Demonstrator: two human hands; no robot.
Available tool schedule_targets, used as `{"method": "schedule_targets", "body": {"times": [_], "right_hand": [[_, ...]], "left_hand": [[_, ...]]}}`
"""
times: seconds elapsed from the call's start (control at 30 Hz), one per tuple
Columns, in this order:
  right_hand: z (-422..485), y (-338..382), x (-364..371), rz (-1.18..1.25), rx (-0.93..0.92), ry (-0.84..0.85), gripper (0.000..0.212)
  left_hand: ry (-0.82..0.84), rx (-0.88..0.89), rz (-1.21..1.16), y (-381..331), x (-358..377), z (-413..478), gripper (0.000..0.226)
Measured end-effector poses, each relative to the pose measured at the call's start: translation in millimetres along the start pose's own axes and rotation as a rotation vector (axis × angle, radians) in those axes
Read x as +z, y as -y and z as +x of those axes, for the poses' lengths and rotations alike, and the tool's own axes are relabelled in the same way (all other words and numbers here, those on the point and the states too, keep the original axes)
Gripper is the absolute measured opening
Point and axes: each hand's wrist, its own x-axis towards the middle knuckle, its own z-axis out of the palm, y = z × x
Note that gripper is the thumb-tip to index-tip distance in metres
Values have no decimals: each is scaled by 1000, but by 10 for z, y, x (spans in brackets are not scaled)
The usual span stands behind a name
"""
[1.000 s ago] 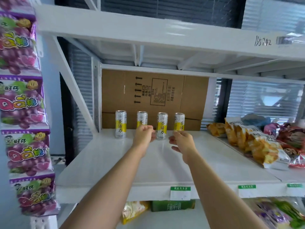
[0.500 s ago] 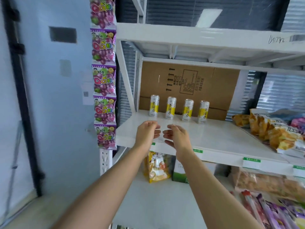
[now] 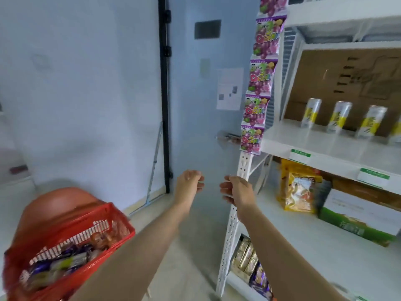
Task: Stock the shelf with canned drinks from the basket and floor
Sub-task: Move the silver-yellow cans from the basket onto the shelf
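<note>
My left hand (image 3: 188, 184) and right hand (image 3: 237, 192) hang loosely curled and empty beside the shelf (image 3: 314, 146), where cans (image 3: 338, 120) stand in a row; the red basket (image 3: 71, 242) sits lower left.

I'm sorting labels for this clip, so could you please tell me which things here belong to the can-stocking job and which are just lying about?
Job:
cans
shelf
red basket
left hand
right hand

Lying about:
candy bags
yellow snack bag
green box
orange stool
</note>
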Motion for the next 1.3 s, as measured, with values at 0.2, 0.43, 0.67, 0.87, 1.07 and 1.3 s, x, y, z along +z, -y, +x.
{"method": "schedule_targets", "body": {"times": [0.2, 0.43, 0.67, 0.87, 1.07, 1.3], "right_hand": [[-315, -394, 1184, -50, 55, 170, 19], [-614, -1199, 2729, -79, 195, 305, 21], [-827, -2028, 3756, -179, 357, 399, 21], [-519, -2473, 4283, -254, 448, 503, 24], [175, -3022, 4796, -352, 505, 672, 29], [963, -3828, 5353, -520, 642, 790, 25]], "left_hand": [[-144, -79, -1, 55, -1472, 50, 13], [-208, -147, 60, 281, -3354, 3, 10], [-393, -325, 76, 771, -4883, 11, 12], [-527, -437, 108, 1267, -5368, 203, 13], [-624, -550, 123, 1797, -5551, 760, 16], [-699, -731, 139, 2503, -5667, 1456, 20]]}}
